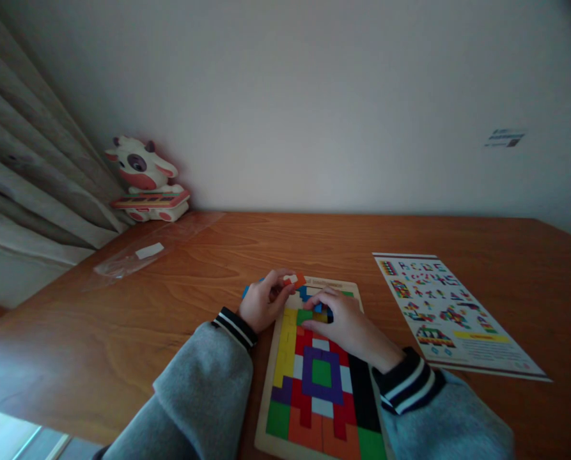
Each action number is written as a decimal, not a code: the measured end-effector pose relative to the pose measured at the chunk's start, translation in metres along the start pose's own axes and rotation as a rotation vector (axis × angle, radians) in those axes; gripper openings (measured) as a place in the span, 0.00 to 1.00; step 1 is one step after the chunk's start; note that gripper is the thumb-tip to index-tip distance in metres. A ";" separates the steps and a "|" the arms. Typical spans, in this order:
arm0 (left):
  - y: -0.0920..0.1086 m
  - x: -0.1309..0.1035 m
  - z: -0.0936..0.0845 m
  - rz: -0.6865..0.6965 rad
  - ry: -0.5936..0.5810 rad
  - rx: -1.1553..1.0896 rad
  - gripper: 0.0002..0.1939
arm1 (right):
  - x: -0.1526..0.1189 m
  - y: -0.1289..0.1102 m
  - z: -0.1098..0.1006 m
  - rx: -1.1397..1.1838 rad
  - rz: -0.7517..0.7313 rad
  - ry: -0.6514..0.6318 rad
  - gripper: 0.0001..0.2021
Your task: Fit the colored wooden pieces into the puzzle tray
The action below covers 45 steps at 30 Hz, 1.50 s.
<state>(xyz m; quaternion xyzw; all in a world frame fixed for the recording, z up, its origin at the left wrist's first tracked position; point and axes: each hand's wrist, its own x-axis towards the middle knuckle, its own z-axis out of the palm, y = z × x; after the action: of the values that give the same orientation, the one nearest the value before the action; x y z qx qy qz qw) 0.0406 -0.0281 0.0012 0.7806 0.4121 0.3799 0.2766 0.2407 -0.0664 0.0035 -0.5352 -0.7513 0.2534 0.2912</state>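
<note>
My left hand [265, 305] is closed in a pinch on an orange puzzle block [300, 280], with a small white patch beside its fingertips. It is over the upper left corner of a wooden puzzle board [262, 429]. My right hand [346, 326] rests over the upper part of the board, thumb and forefinger apart on either side of a green block [305, 315]. A small blue block [318, 308] shows under its fingers. Yellow blocks [285, 348] line the board's left side, and a purple ring [308, 374] surrounds a green centre. The right hand hides part of the upper rows.
A printed pattern sheet [451, 313] lies to the right of the board. Clear plastic wrapping [122, 265] is on the table's left side, near a toy cow with a keyboard [148, 182]. Behind the wooden table [295, 239] stands a wall, with a curtain [31, 160] at left.
</note>
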 end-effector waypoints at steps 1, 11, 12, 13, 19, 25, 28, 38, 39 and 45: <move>-0.001 0.000 0.000 0.017 -0.003 0.000 0.13 | 0.000 0.000 -0.001 0.021 -0.004 0.006 0.09; 0.009 -0.001 -0.004 0.159 -0.174 0.001 0.14 | 0.006 -0.003 -0.011 0.312 -0.005 0.212 0.08; 0.009 -0.001 -0.003 0.128 -0.157 -0.030 0.13 | 0.006 -0.003 -0.010 0.315 -0.025 0.200 0.08; 0.009 -0.001 -0.001 0.083 -0.133 -0.068 0.13 | 0.006 -0.003 -0.009 0.317 -0.050 0.189 0.08; 0.004 0.002 0.007 -0.152 -0.006 -0.461 0.19 | 0.006 0.001 -0.004 0.502 0.005 0.319 0.16; 0.001 0.004 0.010 -0.225 -0.036 -0.565 0.24 | 0.008 0.003 0.003 0.534 -0.038 0.342 0.10; 0.001 0.004 0.011 -0.226 -0.050 -0.570 0.20 | 0.008 -0.002 0.003 0.461 -0.107 0.359 0.07; -0.004 0.009 0.002 -0.283 0.131 -0.596 0.21 | 0.016 0.003 -0.001 0.217 -0.157 0.232 0.14; -0.006 0.010 0.002 -0.320 0.190 -0.617 0.22 | 0.018 0.007 0.001 0.110 -0.161 0.228 0.14; -0.010 0.012 0.003 -0.402 0.224 -0.672 0.23 | 0.030 0.017 0.008 -0.272 -0.154 0.145 0.14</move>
<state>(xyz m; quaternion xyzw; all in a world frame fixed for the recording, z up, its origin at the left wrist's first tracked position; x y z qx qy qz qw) 0.0434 -0.0132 -0.0041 0.5042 0.4370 0.5144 0.5387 0.2384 -0.0331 -0.0094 -0.5274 -0.7945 0.0873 0.2881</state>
